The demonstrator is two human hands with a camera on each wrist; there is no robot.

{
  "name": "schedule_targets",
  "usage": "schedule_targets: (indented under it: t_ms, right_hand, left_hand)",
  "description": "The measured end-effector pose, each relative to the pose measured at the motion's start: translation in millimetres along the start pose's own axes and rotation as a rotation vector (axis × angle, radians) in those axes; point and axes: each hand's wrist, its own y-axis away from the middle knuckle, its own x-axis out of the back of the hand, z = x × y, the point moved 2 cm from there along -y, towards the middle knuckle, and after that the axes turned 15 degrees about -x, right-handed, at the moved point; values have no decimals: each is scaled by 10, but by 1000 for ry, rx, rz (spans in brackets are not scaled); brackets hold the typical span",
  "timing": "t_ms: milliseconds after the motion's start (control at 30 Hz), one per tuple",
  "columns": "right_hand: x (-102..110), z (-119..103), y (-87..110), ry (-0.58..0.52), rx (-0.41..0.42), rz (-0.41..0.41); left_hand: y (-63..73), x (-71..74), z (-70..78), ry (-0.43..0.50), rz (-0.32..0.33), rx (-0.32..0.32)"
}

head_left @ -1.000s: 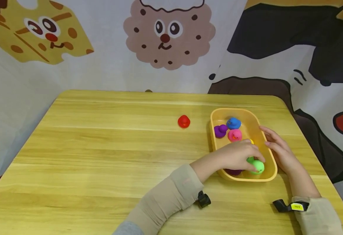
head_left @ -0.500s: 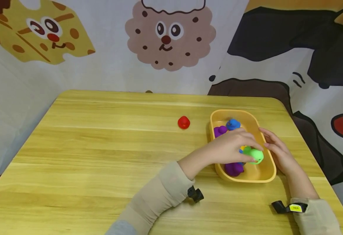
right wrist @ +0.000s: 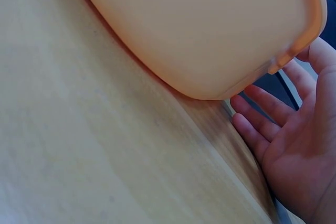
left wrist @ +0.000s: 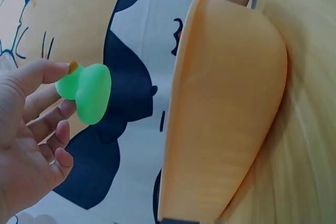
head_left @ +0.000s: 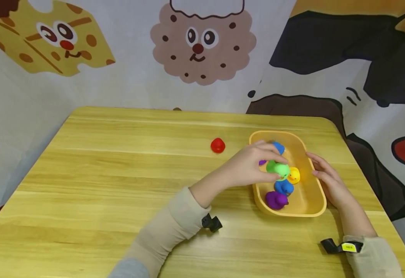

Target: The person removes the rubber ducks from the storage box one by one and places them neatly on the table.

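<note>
Clearing tub rim (left wrist: 177,87), left-wrist view only: green duck (left wrist: 93,95)

From above, the head view faces forward and down across the table (head_left: 119,185). Both wrist views look from low and close, turned sideways — all three share the orange tub (head_left: 308,199).

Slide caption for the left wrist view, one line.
Left hand pinching a green toy duck above the rim level of an orange tub, cartoon-print backdrop behind.
</note>
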Motion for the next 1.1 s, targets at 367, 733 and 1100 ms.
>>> schedule_targets:
  t_ms: [367,733,1100]
  right_hand:
    - [-5,20,12,-11,-4,-4]
    - [-19,-5,2,-25,6,-12]
    - [-11,0,-1,-28,0,-10]
  left_hand:
    - [292,233,-117,10,48,104]
    - [595,522,-284,2,129,186]
    - [850,720,-462,-6,178,235]
